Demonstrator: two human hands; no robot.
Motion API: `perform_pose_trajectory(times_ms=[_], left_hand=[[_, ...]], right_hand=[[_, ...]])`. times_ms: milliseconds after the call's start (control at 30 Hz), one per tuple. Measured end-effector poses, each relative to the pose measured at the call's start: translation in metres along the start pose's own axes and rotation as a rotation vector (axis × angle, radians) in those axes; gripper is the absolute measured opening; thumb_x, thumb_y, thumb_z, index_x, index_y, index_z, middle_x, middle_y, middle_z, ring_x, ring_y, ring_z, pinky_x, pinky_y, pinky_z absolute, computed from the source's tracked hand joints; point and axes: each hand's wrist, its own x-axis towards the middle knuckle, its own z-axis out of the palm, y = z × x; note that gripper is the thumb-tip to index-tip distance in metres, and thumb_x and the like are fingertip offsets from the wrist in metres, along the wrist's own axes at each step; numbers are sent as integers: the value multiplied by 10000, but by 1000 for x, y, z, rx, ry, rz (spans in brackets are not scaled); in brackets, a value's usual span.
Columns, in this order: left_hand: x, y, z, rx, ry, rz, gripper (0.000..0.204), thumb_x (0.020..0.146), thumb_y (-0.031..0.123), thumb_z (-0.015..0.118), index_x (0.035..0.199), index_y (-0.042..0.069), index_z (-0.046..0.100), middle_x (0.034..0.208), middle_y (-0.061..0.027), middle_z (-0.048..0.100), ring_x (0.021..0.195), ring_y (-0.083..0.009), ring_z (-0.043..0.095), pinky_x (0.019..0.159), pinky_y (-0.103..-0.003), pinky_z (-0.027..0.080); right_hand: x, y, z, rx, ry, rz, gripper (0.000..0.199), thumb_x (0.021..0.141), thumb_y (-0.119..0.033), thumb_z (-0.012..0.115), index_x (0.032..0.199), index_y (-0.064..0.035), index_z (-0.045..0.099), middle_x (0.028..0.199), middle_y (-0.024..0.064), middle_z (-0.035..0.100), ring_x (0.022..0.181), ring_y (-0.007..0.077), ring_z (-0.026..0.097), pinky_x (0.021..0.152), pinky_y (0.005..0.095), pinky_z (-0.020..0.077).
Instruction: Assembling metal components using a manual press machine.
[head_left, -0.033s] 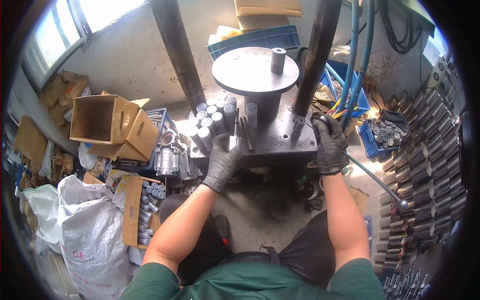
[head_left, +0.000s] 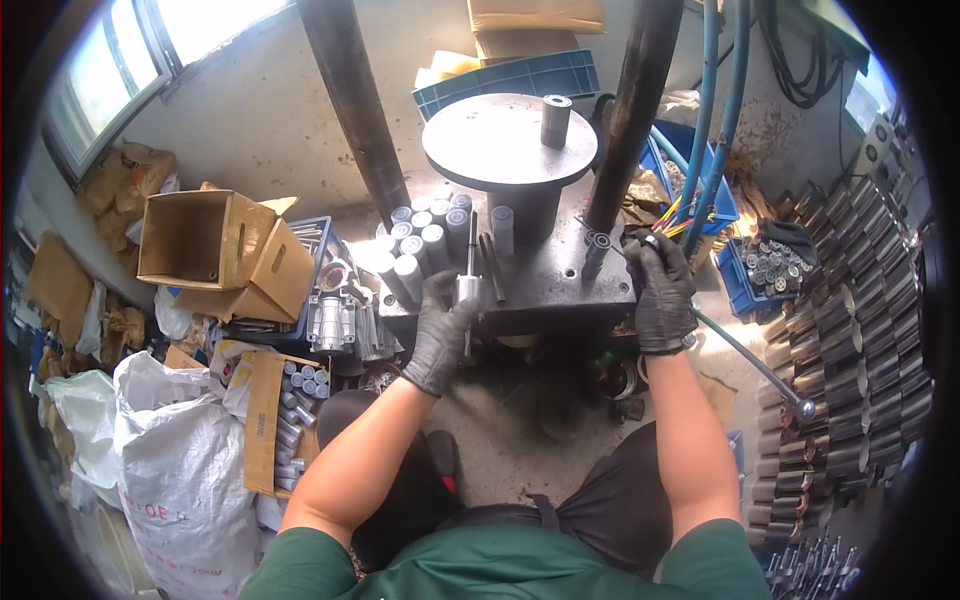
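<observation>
In my gloved left hand [head_left: 442, 330], at the front edge of the black machine bed [head_left: 545, 295], is a shaft with a silver cylinder [head_left: 468, 288] around it. The shaft stands nearly upright, its thin ends showing above and below the cylinder. My gloved right hand [head_left: 662, 290] is closed at the bed's right edge, beside a small post with a round ringed top [head_left: 599, 241]. What its fingers hold is hidden. Several grey cylinders [head_left: 433, 240] stand upright on the bed's left part. One grey cylinder [head_left: 503, 230] stands apart, near dark rods [head_left: 492, 265].
A round metal plate [head_left: 480, 150] on a thick column carries another cylinder [head_left: 556, 122]. Two dark pillars [head_left: 355, 110] flank it. A ball-ended lever [head_left: 755, 362] extends by my right forearm. Cardboard boxes [head_left: 200, 240] stand left; a blue bin of metal parts [head_left: 740, 275] sits right.
My left hand has come slightly down and toward me with the shaft, and the shaft's lower end now shows below the hand. My right hand stays nearly in place.
</observation>
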Motion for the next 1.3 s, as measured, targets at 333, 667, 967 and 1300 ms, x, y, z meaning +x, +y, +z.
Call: perform_pose_trajectory(times_ms=[333, 667, 967, 1300], left_hand=[[-58, 28, 33, 40, -576, -312, 624, 990, 379, 807, 1471, 102, 520, 963, -36, 636, 702, -126, 669, 560, -270, 525], [-52, 8, 40, 286, -630, -171, 583, 984, 284, 799, 1465, 78, 545, 1045, -70, 661, 797, -126, 666, 632, -300, 598], [-54, 11, 32, 254, -618, -101, 608, 981, 339, 818, 1468, 87, 556, 1039, -48, 659, 809, -104, 647, 632, -274, 579], [-54, 15, 18, 181, -665, -76, 653, 955, 425, 841, 1450, 86, 583, 1016, -32, 645, 764, -86, 630, 590, -258, 549]], right_hand=[[-62, -4, 11, 427, -156, 586, 346, 1072, -136, 616, 1363, 50, 609, 1273, 226, 716, 1177, 359, 726, 1016, 499, 620], [-70, -10, 16, 253, -221, 458, 399, 1100, -97, 590, 1456, 79, 555, 1437, 256, 658, 1319, 402, 679, 1093, 482, 588], [-80, -18, 26, -309, -396, 14, 407, 1119, -33, 516, 1514, 16, 600, 1342, 204, 752, 1314, 254, 695, 1142, 362, 505], [-81, -22, 24, -221, -510, -117, 484, 1055, 95, 478, 1514, -5, 592, 1332, 217, 760, 1315, 264, 712, 1118, 367, 524]])
